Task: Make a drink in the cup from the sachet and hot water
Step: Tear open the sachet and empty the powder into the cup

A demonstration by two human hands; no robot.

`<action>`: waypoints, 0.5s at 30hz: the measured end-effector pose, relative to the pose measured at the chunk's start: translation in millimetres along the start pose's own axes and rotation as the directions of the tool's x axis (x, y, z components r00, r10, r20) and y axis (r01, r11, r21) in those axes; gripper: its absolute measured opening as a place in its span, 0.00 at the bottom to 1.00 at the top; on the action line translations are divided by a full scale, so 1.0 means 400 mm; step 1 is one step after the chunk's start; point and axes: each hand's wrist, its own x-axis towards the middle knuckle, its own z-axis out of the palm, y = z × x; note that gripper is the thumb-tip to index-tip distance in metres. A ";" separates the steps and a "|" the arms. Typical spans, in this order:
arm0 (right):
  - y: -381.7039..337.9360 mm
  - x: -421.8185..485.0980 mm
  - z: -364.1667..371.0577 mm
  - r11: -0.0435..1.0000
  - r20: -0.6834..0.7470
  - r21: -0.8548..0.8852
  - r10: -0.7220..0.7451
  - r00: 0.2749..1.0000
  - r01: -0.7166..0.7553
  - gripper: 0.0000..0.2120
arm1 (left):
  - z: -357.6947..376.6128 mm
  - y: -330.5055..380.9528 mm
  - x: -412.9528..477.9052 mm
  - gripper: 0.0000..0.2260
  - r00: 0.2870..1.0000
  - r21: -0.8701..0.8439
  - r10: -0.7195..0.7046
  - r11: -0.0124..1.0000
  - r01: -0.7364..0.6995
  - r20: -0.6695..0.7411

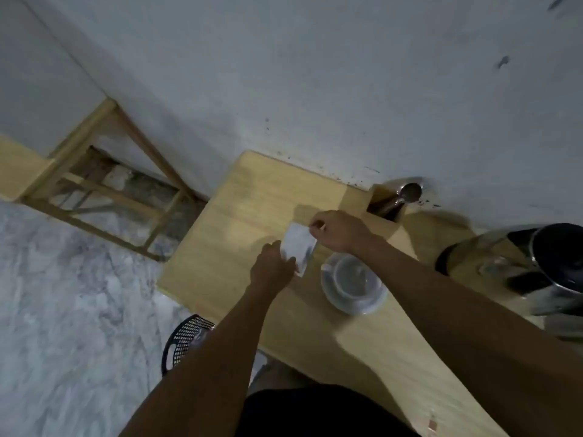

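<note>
While the picture is dim and somewhat blurred, both hands plainly hold a small white sachet (298, 247) above the wooden bench (239, 197), toward its left end. The left hand (273, 269) pinches the sachet's lower edge between closed fingers; the right hand (339, 230) has its fingertips closed on the upper right corner. Any print on the sachet is too blurred to read, and no brand can be made out.

Just right of the sachet, an empty clear cup (355, 276) stands on a clear saucer (353, 302) near the bench's front edge. A steel kettle (533, 266) with dark trim sits at the right end of the bench. A metal spoon (405, 195) stands in a notch at the back edge, against the wall. A black mesh basket (186, 339) sits on the marbled floor below the front left corner.
</note>
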 end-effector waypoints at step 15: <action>0.015 0.171 0.126 0.951 0.072 -0.035 0.308 0.949 -0.307 0.07 | 0.020 -0.052 0.066 0.18 1.000 0.073 0.015 0.997 -0.014 -0.019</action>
